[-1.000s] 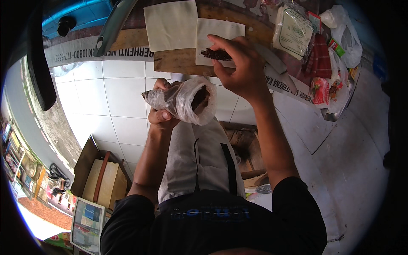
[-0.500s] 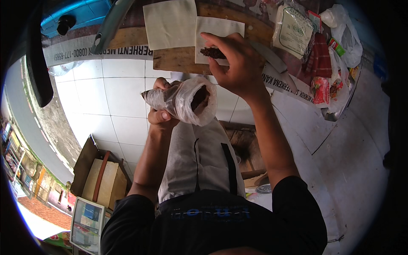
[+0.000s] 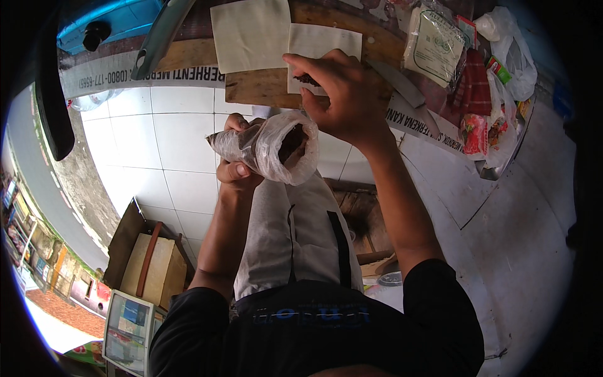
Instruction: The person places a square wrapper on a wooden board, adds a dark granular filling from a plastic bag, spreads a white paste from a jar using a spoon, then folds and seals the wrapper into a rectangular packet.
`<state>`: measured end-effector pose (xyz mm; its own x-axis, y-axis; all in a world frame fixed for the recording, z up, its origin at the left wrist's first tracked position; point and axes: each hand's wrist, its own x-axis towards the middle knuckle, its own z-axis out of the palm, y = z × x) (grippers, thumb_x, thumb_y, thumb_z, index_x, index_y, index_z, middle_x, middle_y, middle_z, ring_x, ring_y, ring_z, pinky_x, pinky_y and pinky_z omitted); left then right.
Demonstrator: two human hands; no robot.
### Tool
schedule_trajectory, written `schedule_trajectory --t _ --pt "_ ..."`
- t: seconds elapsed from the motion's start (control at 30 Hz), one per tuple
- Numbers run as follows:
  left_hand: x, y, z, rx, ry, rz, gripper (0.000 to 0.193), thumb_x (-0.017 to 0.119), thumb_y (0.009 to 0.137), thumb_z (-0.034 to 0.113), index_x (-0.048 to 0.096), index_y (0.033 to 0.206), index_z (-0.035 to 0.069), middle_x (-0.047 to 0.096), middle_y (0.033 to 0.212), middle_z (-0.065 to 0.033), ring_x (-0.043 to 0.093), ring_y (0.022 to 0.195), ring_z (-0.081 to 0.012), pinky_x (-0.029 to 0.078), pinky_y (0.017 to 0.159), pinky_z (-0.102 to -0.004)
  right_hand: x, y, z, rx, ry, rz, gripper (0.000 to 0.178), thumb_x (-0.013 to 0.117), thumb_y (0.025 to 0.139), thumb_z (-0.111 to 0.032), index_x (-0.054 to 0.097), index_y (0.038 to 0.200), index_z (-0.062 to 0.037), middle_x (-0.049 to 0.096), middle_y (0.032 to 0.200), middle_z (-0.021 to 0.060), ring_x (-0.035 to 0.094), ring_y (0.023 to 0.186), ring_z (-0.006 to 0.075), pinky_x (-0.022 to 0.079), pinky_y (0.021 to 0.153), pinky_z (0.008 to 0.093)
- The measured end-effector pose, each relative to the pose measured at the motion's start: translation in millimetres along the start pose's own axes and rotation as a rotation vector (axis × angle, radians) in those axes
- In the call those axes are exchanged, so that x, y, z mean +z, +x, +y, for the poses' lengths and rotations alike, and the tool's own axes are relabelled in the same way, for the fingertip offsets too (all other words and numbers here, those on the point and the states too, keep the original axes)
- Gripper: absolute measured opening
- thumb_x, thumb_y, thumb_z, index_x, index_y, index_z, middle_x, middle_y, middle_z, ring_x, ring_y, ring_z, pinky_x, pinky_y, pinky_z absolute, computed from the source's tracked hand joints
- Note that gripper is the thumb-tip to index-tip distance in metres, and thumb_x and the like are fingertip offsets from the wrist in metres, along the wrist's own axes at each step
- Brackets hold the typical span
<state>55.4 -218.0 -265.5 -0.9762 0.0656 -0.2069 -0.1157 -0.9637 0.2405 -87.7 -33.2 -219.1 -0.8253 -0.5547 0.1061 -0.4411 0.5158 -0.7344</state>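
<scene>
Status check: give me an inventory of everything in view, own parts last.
Square sheets: two, cream, top centre
Dark filling: one strip, brown, right sheet
Wooden board: one, brown, top centre
Plastic bag: one, translucent, dark inside, centre
Blade: one, grey, by the board
Wrapped packet: one, cream, upper right
Cloth: one, red checked, upper right
Carrier bag: one, white, upper right
Long handle: one, grey, upper left
Dark bar: one, black, left
Knobbed object: one, blue, top left
Box: one, cream, lower left
Glazed case: one, pale, lower left
Left hand: one, bare, holding plastic bag
Right hand: one, bare, over filling
Trousers: one, pale, lower centre
Shirt: one, black, bottom
</scene>
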Motion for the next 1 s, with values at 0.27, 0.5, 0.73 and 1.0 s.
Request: schedule_trajectory --t 0.27,0.5,0.73,1.0 --pt "-12 1 2 0.0 0.027 -0.101 0.07 0.083 0.068 0.019 0.049 0.13 0.019 0.06 0.131 -0.025 0.056 0.128 -0.0483 0.049 0.106 -0.0657 -9 0 2 0.03 -0.036 0.088 0.05 0.07 0.077 -0.002 0.07 0.126 -0.0123 0.074 0.095 0.0025 0.066 0.087 0.0205 0.056 0.082 0.0375" --pt "1 0 3 -0.029 0.012 0.033 0.067 0.084 0.065 0.012 0.051 0.124 0.011 0.061 0.122 -0.0192 0.062 0.118 -0.0387 0.051 0.106 -0.0535 -9 -3 6 0.016 -0.018 0.063 0.05 0.068 0.078 -0.004 0.068 0.128 -0.0127 0.072 0.093 0.0048 0.064 0.085 0.023 0.055 0.078 0.0396" --pt "-13 -1 2 -0.011 0.022 -0.001 0.068 0.084 0.066 0.012 0.05 0.124 0.01 0.062 0.12 -0.0206 0.062 0.117 -0.039 0.052 0.105 -0.0526 -25 -14 11 0.084 -0.042 0.081 0.053 0.069 0.077 0.0 0.068 0.129 -0.0102 0.074 0.105 0.0043 0.066 0.095 0.0257 0.053 0.088 0.0385" --pt "-11 0 1 -0.007 0.026 0.04 0.068 0.084 0.066 0.014 0.049 0.124 0.009 0.062 0.119 -0.0206 0.063 0.116 -0.0389 0.052 0.105 -0.0525 -32 -26 13 0.097 -0.032 0.116 0.055 0.068 0.076 0.001 0.067 0.13 -0.01 0.074 0.106 0.0046 0.065 0.097 0.0268 0.052 0.09 0.039"
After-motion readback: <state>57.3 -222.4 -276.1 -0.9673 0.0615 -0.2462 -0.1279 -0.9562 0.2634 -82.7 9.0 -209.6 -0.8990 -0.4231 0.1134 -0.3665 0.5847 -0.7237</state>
